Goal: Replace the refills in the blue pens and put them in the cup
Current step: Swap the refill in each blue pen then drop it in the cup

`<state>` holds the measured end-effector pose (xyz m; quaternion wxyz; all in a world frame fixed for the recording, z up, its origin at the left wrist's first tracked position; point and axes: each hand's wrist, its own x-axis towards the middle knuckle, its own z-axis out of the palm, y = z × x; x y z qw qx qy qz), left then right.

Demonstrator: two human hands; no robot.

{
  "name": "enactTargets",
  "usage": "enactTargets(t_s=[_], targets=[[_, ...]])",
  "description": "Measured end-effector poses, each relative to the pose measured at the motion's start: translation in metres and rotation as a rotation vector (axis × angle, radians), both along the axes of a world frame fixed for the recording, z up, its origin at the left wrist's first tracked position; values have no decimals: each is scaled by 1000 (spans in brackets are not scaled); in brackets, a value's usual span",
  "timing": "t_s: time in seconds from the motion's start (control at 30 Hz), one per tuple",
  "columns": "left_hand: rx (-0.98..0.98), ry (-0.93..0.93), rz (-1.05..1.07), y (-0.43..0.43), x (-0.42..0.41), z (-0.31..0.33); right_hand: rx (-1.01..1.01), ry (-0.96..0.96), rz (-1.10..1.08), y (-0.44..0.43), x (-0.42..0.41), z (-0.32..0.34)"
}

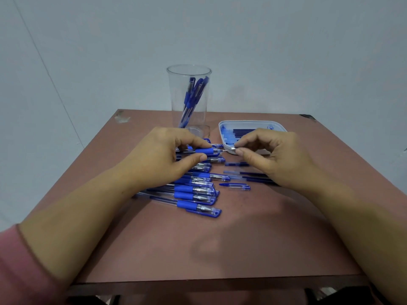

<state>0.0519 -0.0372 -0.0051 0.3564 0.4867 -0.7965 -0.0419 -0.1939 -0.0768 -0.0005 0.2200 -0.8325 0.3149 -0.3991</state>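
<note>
The left hand (163,155) is gripping a blue pen (206,150) by its rubber grip, thumb below and curled fingers above, holding it level just above the other pens. The right hand (275,157) is pinching the pen's small metal tip piece (233,148) between thumb and forefinger, just off the end of the barrel, with a thin point showing in the gap between them. Under the left hand a pile of blue pens (193,195) is lying on the reddish-brown table (220,249), all pointing right. A few loose refills (255,174) and a pen cap (236,186) are lying beside the pile, partly under the right hand. A tall clear cup (174,95) is standing at the back of the table, holding several blue pens (193,93) that are leaning to the right. Just right of it, a white tray (279,126) is holding more refills (242,132). A pink sleeve (22,271) is covering the left forearm.
</note>
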Motion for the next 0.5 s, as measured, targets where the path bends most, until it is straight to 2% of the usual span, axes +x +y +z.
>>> enactTargets(t_s=[0.3,0.5], targets=[[-19,30,-48,3,-8,0,-9,-6,28,0,10,-9],[-36,12,-37,3,-7,0,-80,71,23,-2,12,-9]])
